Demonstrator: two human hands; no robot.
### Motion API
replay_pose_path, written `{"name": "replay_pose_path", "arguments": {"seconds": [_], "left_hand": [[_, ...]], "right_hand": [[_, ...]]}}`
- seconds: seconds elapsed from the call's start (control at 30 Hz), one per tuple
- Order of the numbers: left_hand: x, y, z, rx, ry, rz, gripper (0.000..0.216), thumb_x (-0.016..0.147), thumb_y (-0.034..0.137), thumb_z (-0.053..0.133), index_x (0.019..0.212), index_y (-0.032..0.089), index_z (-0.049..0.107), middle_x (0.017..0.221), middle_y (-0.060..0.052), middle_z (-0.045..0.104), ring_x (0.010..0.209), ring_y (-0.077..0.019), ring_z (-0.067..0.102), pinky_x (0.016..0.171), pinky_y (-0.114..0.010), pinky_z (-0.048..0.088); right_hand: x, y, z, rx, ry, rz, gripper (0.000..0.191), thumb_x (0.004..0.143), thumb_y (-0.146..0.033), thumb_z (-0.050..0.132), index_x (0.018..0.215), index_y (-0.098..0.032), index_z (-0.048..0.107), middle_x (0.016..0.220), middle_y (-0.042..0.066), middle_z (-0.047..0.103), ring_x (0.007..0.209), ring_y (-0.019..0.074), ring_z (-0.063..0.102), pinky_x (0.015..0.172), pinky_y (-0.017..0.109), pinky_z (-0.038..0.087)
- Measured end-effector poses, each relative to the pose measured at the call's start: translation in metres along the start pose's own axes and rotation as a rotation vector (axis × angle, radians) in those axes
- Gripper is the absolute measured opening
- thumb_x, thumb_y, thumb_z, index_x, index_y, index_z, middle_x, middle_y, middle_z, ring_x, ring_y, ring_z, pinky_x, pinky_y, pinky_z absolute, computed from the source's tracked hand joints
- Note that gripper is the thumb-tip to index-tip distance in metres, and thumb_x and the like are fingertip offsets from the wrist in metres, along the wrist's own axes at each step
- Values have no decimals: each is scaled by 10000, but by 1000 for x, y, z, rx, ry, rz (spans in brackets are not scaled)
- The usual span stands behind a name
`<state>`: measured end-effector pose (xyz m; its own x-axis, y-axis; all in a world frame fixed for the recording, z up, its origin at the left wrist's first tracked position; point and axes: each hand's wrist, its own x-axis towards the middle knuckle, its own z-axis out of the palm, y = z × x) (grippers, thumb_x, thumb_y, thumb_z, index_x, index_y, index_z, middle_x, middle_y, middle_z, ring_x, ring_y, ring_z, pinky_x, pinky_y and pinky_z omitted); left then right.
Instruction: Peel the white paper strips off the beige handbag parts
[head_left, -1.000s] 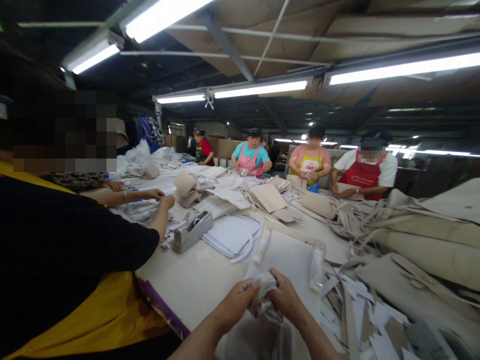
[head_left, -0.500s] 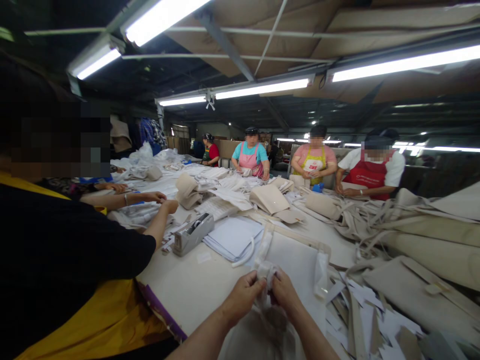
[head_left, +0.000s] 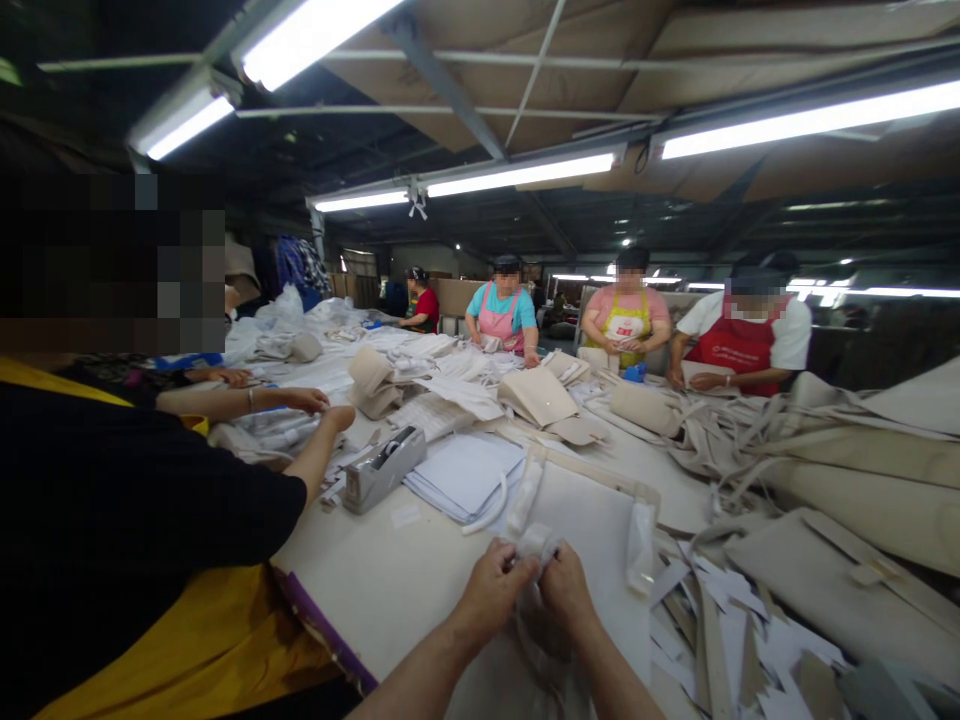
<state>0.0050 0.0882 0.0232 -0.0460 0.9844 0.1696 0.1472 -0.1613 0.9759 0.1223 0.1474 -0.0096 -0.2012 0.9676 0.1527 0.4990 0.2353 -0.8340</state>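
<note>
My left hand (head_left: 491, 592) and my right hand (head_left: 568, 590) are close together near the table's front edge. Both pinch a pale strap wrapped in whitish, translucent material (head_left: 537, 541), whose loop shows above the fingers. More of it hangs below, partly hidden by my wrists. Just beyond lies a flat, light-coloured bag piece (head_left: 589, 487) with a beige edge. White wrapping covers a strip (head_left: 640, 548) at its right side. Left of it, a curved white strip (head_left: 491, 505) rests by a stack of white sheets (head_left: 461, 475).
A grey tape dispenser (head_left: 385, 468) stands left of the sheets. Paper and fabric scraps (head_left: 750, 620) lie to the right, below beige bags (head_left: 847, 570). Close on my left is a co-worker in a yellow apron (head_left: 195, 640). Several people work across the table.
My hands stay together on the wrapped strap, with its loop shifted slightly. The co-worker at left has opened the fingers of one hand somewhat.
</note>
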Motion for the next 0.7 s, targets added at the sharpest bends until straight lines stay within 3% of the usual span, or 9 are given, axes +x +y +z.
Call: {"name": "replay_pose_path", "arguments": {"seconds": [0.1, 0.2, 0.3, 0.4, 0.5, 0.7], "left_hand": [[2, 1, 2, -77, -5, -12, 347, 760, 447, 584, 880, 134, 674, 951, -69, 609, 950, -213, 522, 876, -286, 378], [4, -2, 5, -285, -73, -177, 446, 728, 505, 595, 923, 107, 649, 801, -60, 639, 768, -188, 566, 761, -298, 428], [7, -4, 6, -283, -82, -273, 471, 703, 543, 595, 838, 95, 649, 666, -40, 620, 637, -167, 547, 650, -279, 418], [8, -4, 6, -168, 3, -247, 387, 694, 503, 617, 716, 117, 640, 614, -15, 580, 641, -166, 518, 631, -266, 380], [7, -5, 6, -96, 67, -214, 253, 665, 385, 664, 683, 134, 639, 663, -7, 573, 702, -175, 506, 664, -263, 362], [7, -14, 12, 42, 35, -137, 176, 690, 302, 621, 763, 152, 676, 810, -29, 616, 845, -208, 530, 740, -264, 377]], "right_hand": [[0, 1, 1, 30, -33, 18, 290, 782, -226, 324, 920, -144, 565, 890, 78, 675, 815, 182, 603, 669, 240, 426], [2, 1, -13, 1, -50, 19, 309, 726, -208, 417, 988, -167, 575, 832, 56, 674, 765, 182, 594, 680, 254, 405], [4, 0, -24, -11, -72, -4, 289, 685, -190, 466, 942, -198, 599, 779, 37, 668, 732, 167, 574, 685, 249, 384], [5, 2, -21, 35, -85, 14, 176, 690, -228, 459, 774, -183, 607, 747, 49, 670, 708, 166, 566, 653, 244, 396], [5, 5, -11, 133, -82, 73, 232, 690, -269, 446, 803, -162, 618, 798, 67, 685, 736, 181, 586, 627, 248, 427], [2, 9, -1, 301, -93, 217, 310, 684, -372, 434, 759, -144, 630, 628, 48, 656, 572, 168, 563, 466, 231, 403]]}}
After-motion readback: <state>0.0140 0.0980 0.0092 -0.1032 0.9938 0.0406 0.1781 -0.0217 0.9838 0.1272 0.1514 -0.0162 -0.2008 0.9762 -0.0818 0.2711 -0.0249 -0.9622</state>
